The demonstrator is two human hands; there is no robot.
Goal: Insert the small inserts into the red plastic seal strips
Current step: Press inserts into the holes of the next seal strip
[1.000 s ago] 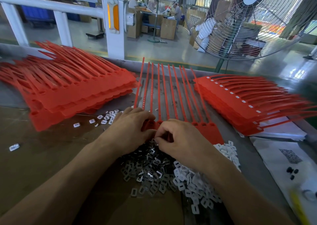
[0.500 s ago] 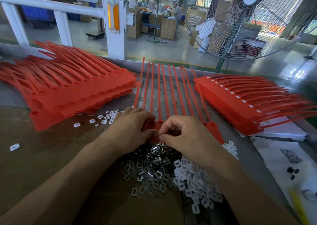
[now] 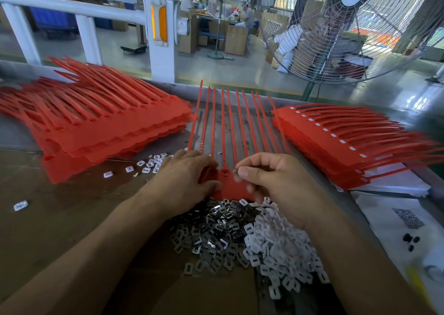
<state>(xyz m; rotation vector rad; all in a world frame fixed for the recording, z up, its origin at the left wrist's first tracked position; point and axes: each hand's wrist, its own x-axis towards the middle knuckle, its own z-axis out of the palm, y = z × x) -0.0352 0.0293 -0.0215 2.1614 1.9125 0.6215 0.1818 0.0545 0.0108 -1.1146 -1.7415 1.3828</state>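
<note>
Centrally on the tabletop [image 3: 60, 206], a comb of red seal strips [image 3: 230, 187] lies with its tails pointing away. The left hand [image 3: 185, 177] lies over the comb's near left end, fingers curled on it, while the right hand [image 3: 271, 180] pinches what seems a small insert [image 3: 236, 171] just beside an open socket. Piled metal inserts [image 3: 211, 230] and white inserts [image 3: 283, 249] sit nearer; they look light and slippery, best nipped by their edges, the strips thin and bendy.

1. A single head-worn wide-angle view looks forward and down, close above the flat red plastic comb of seal strips [image 3: 230, 132].
2. Beyond that comb, it faces a large round wire-caged fan [image 3: 348, 26].
</note>
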